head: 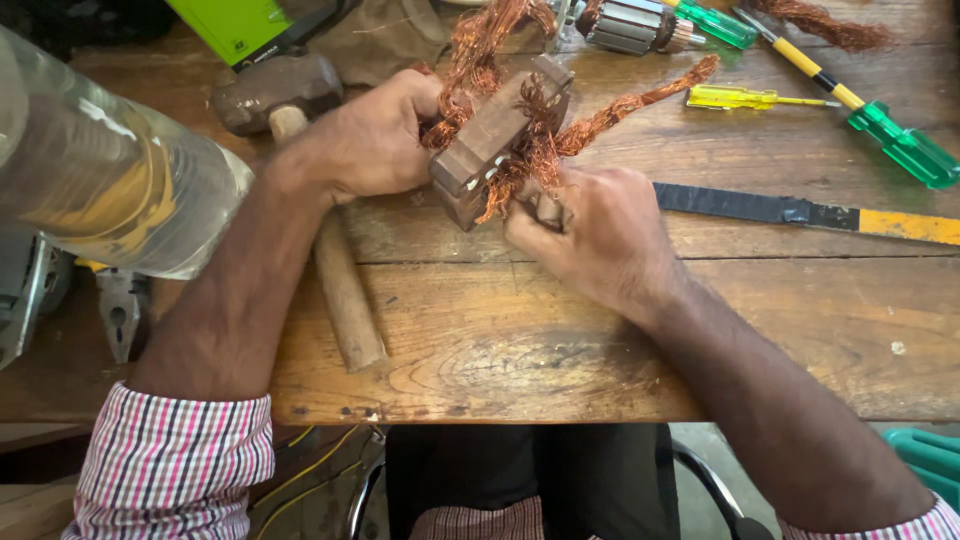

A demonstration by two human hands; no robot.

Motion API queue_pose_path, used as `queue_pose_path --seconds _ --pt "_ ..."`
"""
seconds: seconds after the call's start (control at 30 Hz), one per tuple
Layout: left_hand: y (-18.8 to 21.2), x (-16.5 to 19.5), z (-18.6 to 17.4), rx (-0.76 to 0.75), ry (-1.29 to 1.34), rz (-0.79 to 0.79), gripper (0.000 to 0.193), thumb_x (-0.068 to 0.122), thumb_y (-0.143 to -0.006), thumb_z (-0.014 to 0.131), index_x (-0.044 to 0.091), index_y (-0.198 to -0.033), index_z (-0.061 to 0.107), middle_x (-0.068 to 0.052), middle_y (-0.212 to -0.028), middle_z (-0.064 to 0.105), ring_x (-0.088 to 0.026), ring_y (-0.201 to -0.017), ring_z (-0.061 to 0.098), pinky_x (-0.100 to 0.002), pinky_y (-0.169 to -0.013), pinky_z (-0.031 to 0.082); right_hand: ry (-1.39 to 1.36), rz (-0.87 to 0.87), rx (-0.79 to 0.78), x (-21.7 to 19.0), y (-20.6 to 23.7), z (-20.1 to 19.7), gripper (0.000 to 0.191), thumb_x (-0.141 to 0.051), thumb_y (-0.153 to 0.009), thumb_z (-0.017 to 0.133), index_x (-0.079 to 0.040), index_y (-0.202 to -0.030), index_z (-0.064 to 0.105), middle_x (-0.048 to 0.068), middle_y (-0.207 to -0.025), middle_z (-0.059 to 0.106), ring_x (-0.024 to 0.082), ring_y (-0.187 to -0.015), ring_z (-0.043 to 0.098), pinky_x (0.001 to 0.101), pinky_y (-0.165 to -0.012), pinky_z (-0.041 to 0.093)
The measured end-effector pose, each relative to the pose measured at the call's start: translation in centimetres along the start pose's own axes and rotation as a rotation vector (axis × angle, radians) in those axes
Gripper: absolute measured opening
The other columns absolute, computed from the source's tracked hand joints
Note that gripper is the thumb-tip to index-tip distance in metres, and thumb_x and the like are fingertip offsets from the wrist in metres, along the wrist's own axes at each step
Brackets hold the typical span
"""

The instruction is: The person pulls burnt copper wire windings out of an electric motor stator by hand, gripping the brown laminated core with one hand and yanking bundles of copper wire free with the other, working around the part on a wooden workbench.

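A brown metal motor stator (pixel 495 135) full of tangled copper wire (pixel 540 150) stands tilted on the wooden bench. My left hand (pixel 375 135) grips its left side and steadies it. My right hand (pixel 590 230) is closed on a bunch of copper winding at the stator's lower right edge; the fingertips are hidden in the wire. A long strand of frayed copper (pixel 640 105) trails off to the upper right.
A hammer (pixel 285 95) with a wooden handle (pixel 345 290) lies under my left forearm. A clear plastic bottle (pixel 110 180) looms at left, pliers (pixel 120 310) below it. Screwdrivers (pixel 850 100), a hacksaw blade (pixel 800 212) and a motor armature (pixel 635 25) lie at right and back.
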State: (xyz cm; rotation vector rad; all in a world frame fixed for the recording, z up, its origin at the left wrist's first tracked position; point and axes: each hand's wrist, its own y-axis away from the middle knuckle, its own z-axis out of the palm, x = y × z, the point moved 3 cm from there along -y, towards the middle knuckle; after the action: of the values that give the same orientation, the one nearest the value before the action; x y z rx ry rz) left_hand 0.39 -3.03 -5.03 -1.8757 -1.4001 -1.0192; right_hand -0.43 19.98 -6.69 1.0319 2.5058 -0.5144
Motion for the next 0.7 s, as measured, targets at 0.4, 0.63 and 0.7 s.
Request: queue_pose_path --seconds 0.4,0.63,0.7 --pt "0.6 2.5 -0.2 -0.042 -0.074 0.177 0.020 0.001 -0.087 0.073 0.001 -0.106 0.076 -0.006 -0.105 0.069 -0.017 -0.105 0.059 -0.033 -0.096 0.045 -0.049 -0.020 0.119 0.6 -0.4 -0.7 0.033 -0.021 -0.095 0.069 -0.012 -0.067 0.055 0.000 -0.051 0.050 0.010 -0.040 0.042 0.0293 -0.031 0.032" --pt "-0.1 2.0 0.4 -0.119 0.088 0.149 0.031 -0.002 -0.085 0.067 0.005 -0.114 0.074 -0.004 -0.106 0.076 -0.014 -0.096 0.068 -0.029 -0.088 0.055 -0.229 -0.136 0.183 -1.4 0.6 -2.1 0.020 -0.023 -0.091 0.070 -0.004 -0.095 0.067 0.008 -0.069 0.065 0.016 -0.058 0.064 0.0337 -0.055 0.053" --pt "-0.3 1.4 0.6 -0.101 -0.053 0.104 0.040 -0.005 -0.079 0.064 0.007 -0.116 0.073 -0.002 -0.102 0.077 -0.012 -0.091 0.070 -0.031 -0.085 0.057 -0.242 -0.097 0.178 -1.0 0.8 -2.4 0.023 -0.024 -0.092 0.069 -0.003 -0.103 0.070 0.010 -0.073 0.067 0.019 -0.063 0.068 0.0354 -0.059 0.055"
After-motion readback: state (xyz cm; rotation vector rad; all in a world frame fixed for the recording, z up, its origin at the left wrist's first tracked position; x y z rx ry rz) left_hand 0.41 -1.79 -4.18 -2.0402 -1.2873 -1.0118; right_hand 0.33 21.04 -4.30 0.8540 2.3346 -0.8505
